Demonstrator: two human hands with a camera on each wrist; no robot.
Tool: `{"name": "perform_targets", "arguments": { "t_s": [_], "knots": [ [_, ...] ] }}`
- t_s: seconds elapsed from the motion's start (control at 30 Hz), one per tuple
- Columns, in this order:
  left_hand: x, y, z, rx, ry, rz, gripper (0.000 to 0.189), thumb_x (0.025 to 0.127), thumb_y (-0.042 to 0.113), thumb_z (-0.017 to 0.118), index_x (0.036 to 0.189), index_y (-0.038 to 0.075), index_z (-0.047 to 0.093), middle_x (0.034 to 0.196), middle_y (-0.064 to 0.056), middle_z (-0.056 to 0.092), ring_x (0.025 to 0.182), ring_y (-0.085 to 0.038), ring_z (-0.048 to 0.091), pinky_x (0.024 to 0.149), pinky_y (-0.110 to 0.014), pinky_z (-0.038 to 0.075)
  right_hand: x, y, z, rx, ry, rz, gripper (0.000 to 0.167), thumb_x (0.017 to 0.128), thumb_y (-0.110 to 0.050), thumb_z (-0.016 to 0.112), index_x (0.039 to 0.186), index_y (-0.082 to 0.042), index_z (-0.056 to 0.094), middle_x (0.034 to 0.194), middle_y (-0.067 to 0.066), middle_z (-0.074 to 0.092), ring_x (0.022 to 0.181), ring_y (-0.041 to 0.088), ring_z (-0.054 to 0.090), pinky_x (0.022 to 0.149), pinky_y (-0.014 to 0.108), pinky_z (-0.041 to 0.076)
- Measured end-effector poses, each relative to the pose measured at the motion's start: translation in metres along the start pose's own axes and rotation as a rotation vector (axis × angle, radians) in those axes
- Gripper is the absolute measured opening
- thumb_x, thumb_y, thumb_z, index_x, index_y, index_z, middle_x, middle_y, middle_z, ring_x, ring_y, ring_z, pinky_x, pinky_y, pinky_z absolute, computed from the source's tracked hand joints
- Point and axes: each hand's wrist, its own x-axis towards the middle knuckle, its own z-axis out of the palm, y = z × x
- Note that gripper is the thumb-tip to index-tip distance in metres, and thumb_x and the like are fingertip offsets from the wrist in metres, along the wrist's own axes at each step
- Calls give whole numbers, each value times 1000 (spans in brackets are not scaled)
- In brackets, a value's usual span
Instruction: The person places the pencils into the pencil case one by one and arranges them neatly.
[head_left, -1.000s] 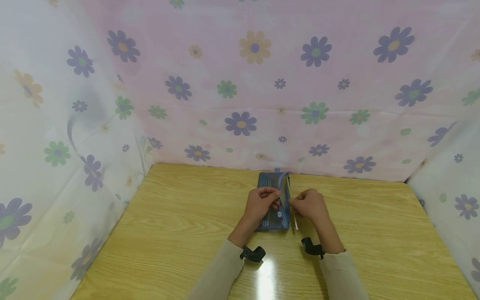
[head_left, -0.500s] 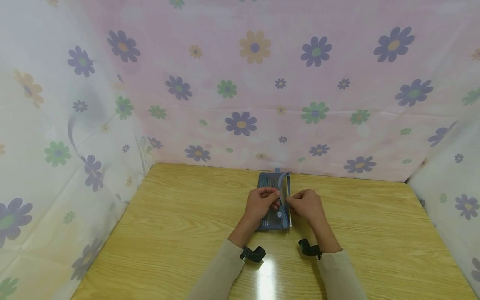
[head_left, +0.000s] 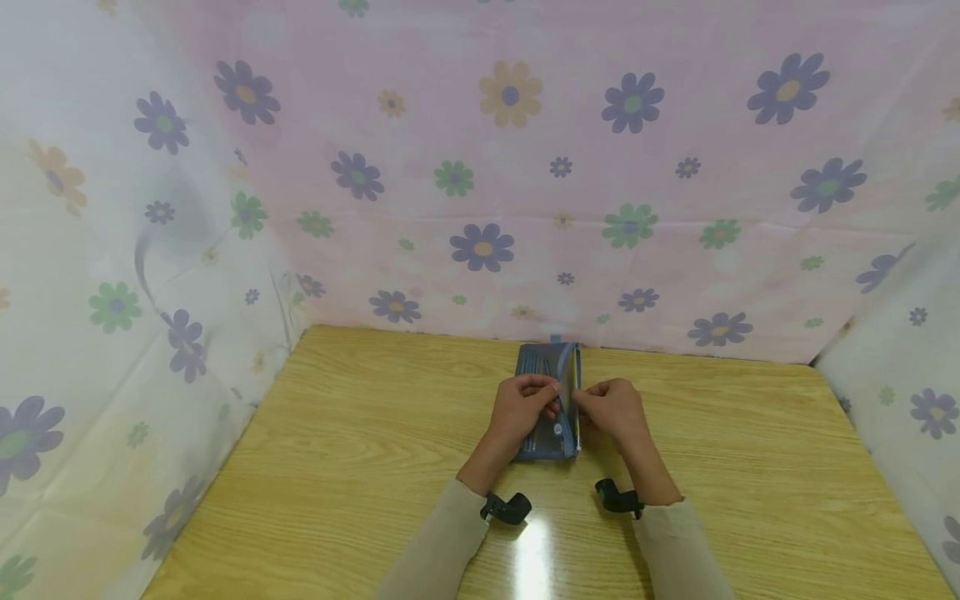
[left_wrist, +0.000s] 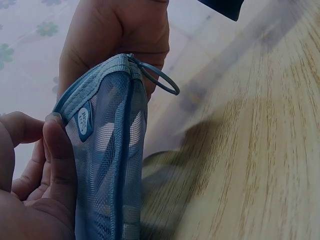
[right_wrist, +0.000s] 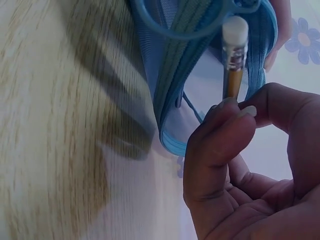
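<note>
A blue mesh zipper pouch (head_left: 547,448) lies near the table's far edge, its zipped side spread apart on the right. With thumb and fingers, my left hand (head_left: 520,408) pinches the upper edge of that opening, near a small round label (left_wrist: 83,120). My right hand (head_left: 617,410) pinches a pencil (right_wrist: 233,75) with a white eraser and metal band, lined up along the pouch's mouth. In the right wrist view the eraser end points toward the camera, and the far part of the pencil is hidden behind the fingers. Several slim dark sticks (head_left: 531,360) show through the mesh.
The wood-grain table (head_left: 360,417) extends on both sides of the pouch. A flower-print curtain (head_left: 420,208) stands behind the far edge and along the sides. A blue loop (left_wrist: 162,80) hangs from the pouch's end. Black wrist cameras (head_left: 507,508) sit at both cuffs.
My right hand has shifted left, carrying the pencil from beside the pouch to its opening. The opening's edge has shifted slightly, while my left hand keeps its place.
</note>
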Motion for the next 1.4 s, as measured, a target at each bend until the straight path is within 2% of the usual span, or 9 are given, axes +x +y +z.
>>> {"name": "perform_targets", "arguments": {
  "t_s": [0.33,0.63,0.97,1.4],
  "knots": [
    [0,0,0,8,2,-2,17,102,11,73,111,-4,75,82,-7,73,70,-14,70,67,-33,64,0,-1,1,37,-12,8,28,94,-18,70,97,8,78,74,11,73,64,20,69,60,34,63],
    [1,-1,0,5,5,4,16,102,11,73,110,-3,76,85,-9,75,70,-14,70,68,-35,65,-2,-4,4,60,-24,-2,27,95,-15,70,97,11,77,74,16,74,60,20,71,58,35,64],
    [0,0,0,-5,6,0,17,101,12,74,110,-3,76,85,-10,75,70,-14,70,64,-28,62,-1,-3,5,14,-42,-11,27,96,-17,70,95,9,78,75,14,75,63,19,72,60,36,65],
    [0,0,0,-21,1,2,17,101,11,74,110,-3,76,84,-10,75,69,-14,71,65,-30,63,1,0,6,-34,-60,-49,23,98,-13,69,93,7,78,74,10,74,61,18,69,58,34,62]
  ]
}}
